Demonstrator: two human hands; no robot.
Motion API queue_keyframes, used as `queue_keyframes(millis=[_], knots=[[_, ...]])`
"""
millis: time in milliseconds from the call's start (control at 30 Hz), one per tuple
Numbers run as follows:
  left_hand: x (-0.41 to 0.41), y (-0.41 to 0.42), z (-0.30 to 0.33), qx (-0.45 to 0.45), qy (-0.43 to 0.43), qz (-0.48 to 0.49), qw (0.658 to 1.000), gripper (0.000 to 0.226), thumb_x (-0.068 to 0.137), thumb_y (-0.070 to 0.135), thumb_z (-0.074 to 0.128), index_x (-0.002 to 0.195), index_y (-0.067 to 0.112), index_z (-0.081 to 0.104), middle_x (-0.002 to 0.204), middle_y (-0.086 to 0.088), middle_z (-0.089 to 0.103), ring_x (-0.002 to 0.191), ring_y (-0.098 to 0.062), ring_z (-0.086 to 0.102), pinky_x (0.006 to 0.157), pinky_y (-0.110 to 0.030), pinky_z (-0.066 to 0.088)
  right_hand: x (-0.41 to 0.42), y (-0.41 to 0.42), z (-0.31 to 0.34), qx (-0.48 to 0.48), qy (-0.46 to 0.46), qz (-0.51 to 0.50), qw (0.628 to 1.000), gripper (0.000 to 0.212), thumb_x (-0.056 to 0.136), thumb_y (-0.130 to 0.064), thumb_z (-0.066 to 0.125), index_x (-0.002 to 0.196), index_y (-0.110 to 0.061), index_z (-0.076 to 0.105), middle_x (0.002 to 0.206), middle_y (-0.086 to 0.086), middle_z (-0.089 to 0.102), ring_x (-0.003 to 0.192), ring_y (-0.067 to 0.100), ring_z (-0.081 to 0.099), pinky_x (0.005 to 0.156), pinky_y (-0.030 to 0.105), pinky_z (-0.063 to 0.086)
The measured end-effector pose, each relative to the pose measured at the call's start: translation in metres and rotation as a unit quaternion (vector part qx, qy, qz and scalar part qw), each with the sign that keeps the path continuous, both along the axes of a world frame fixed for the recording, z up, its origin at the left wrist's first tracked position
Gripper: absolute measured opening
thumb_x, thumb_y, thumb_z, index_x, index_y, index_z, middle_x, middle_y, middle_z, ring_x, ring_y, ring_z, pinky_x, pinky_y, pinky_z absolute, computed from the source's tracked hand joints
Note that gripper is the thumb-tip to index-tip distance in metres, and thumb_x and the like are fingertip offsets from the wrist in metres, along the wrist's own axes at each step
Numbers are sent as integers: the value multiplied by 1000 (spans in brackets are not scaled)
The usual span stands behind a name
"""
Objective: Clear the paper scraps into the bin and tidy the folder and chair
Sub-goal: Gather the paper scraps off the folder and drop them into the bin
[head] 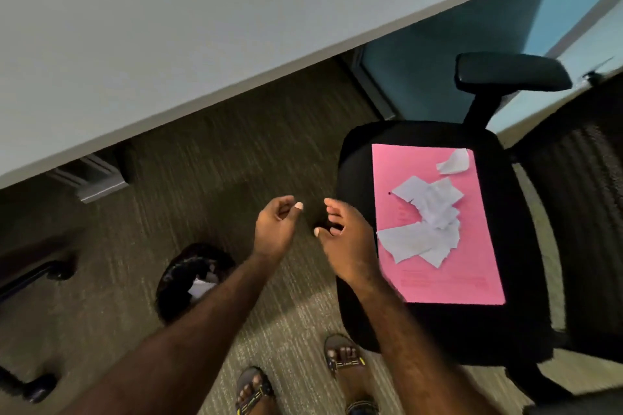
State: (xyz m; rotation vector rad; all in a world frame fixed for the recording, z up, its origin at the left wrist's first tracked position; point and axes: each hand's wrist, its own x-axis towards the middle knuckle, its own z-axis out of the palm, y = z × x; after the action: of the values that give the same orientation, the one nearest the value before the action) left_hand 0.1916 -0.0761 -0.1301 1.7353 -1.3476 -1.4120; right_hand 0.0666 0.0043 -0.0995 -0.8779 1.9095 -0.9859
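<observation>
Two hands are out in front of us over the carpet. Our left hand (274,232) is loosely curled with nothing in it. Our right hand (347,239) has its fingers spread and holds nothing too. To the right, a pink folder (438,286) lies flat on the seat of the black chair (357,158). White paper scraps (421,222) sit in a pile on the folder. The bin (175,274) is on the floor, near and to the left, with a scrap inside. The grey desk (202,27) is far.
</observation>
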Motion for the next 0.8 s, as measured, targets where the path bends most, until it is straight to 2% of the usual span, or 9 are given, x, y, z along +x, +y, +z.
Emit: queue_keyframes(millis=[100,167,233,333,433,533,667,733,800], knots=[[-56,15,21,-48,-18,-76,996,30,98,23,70,125,10,68,112,0,72,100,-9,69,94,-29,57,-63,21,26,-10,63,-25,998,59,88,-8,80,141,-27,61,137,-8,64,119,5,62,99,27,58],[-79,26,29,-86,-49,-125,987,35,98,28,70,128,12,67,118,-2,74,102,-10,70,95,-30,59,-93,28,38,-18,119,-42,992,56,89,-11,80,139,-28,62,137,-8,65,120,9,62,101,34,58],[-105,42,37,-124,-100,-184,970,44,95,41,70,132,17,65,127,-2,71,111,-13,68,96,-34,59,-131,35,47,-19,176,-61,982,53,90,-11,79,137,-29,63,139,-8,64,126,12,61,105,31,54],[-135,64,42,-191,-219,-309,906,66,88,64,66,139,23,59,139,3,64,125,-16,58,100,-35,53,-190,34,56,-10,256,-56,965,56,87,-10,81,136,-27,63,143,-3,60,133,20,55,105,29,44],[-157,82,38,-200,-301,-378,852,89,80,82,58,148,25,48,151,4,53,136,-20,48,109,-40,44,-241,19,50,8,335,-8,942,65,80,-16,83,141,-23,60,144,6,55,134,32,50,110,45,47],[-176,95,29,-176,-353,-406,824,100,73,88,56,151,27,41,156,3,46,140,-23,42,115,-44,38,-274,0,42,61,335,34,939,78,79,-35,85,149,-27,51,159,10,41,145,36,39,112,57,43],[-191,102,22,-147,-388,-441,795,100,79,79,61,156,23,30,159,-2,37,142,-28,38,122,-49,34,-291,-16,32,155,275,122,941,113,61,-70,88,157,-41,35,174,8,12,159,36,11,120,68,24],[-192,103,21,-154,-401,-449,783,95,84,73,61,157,21,30,159,-4,37,142,-29,37,121,-48,35,-289,-18,24,192,257,154,935,123,54,-76,88,158,-42,31,175,4,6,160,36,5,121,71,20],[-192,101,21,-168,-405,-455,775,87,89,68,60,155,20,33,158,-5,38,141,-29,39,119,-46,36,-284,-17,14,203,255,167,930,124,51,-76,89,156,-42,33,174,3,10,159,37,10,120,70,23]])
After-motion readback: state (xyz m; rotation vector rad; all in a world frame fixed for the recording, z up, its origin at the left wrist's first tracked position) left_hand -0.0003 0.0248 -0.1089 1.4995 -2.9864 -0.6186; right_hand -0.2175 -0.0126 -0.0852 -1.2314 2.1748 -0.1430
